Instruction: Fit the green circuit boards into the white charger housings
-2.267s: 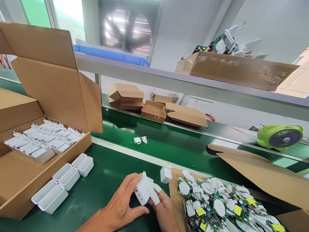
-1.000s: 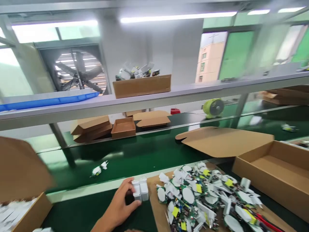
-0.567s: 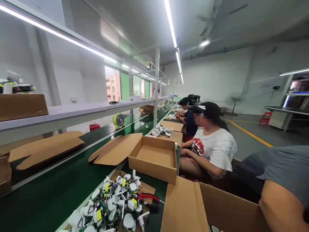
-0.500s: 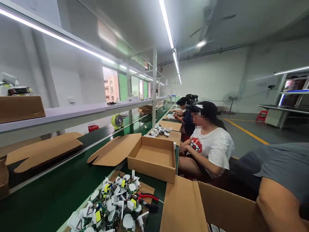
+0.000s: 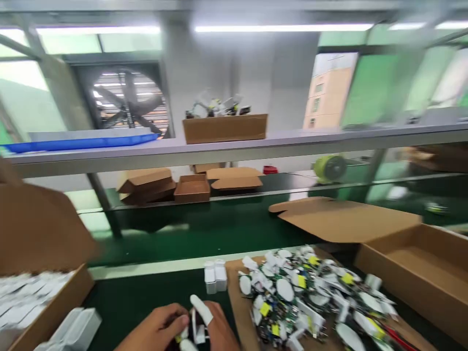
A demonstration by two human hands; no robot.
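Over dark green bench matting point(image 5: 139, 297), left hand point(image 5: 155, 334) and right hand point(image 5: 219, 331) are pinching one small white plastic charger part point(image 5: 197, 331), bracing it from both sides.

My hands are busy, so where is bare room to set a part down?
Bare green mat lies between the left box and the two upright white casings. The conveyor belt behind them is also bare. The board pile on the right is crowded.

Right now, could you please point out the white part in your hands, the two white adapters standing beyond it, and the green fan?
white part point(image 5: 199, 334), head view, its pale front face.
two white adapters point(image 5: 215, 278), head view, where the pair meets.
green fan point(image 5: 329, 168), head view, its round grille.
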